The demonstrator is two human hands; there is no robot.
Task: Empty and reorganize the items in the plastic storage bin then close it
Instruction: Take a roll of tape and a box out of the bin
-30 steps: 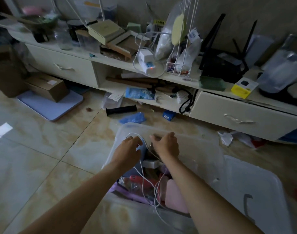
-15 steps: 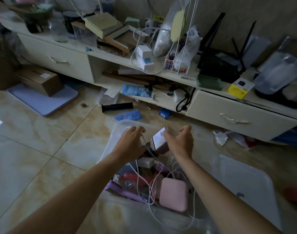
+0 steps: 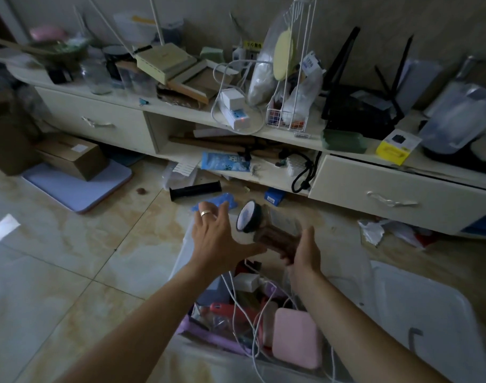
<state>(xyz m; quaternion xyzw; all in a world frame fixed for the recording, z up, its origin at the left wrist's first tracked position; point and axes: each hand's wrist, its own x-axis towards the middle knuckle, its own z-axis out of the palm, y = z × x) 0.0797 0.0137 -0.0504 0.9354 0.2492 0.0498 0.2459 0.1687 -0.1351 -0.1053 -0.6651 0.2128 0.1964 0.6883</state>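
Observation:
A clear plastic storage bin (image 3: 181,261) sits open on the tiled floor below me. Its clear lid (image 3: 429,322) lies flat to the right. My right hand (image 3: 305,254) holds a brown ribbed cylinder with a black round head (image 3: 272,239) above the bin's far end. My left hand (image 3: 215,234), wearing a ring, is spread open just left of that object, its thumb near the underside. Inside the bin lie a pink case (image 3: 294,335), tangled white cables (image 3: 243,313), a white charger (image 3: 247,281), a red item (image 3: 222,310) and a purple item (image 3: 208,338).
A low cream cabinet (image 3: 388,189) with drawers and a cluttered top runs along the wall. On the floor lie a black tube (image 3: 194,189), a blue bag (image 3: 222,199), crumpled paper (image 3: 371,230), and a cardboard box (image 3: 70,156) on a lilac board (image 3: 78,189).
Both hands have risen out of the bin. My right hand has lifted the brown cylinder up and forward. My left hand has let go and spread open.

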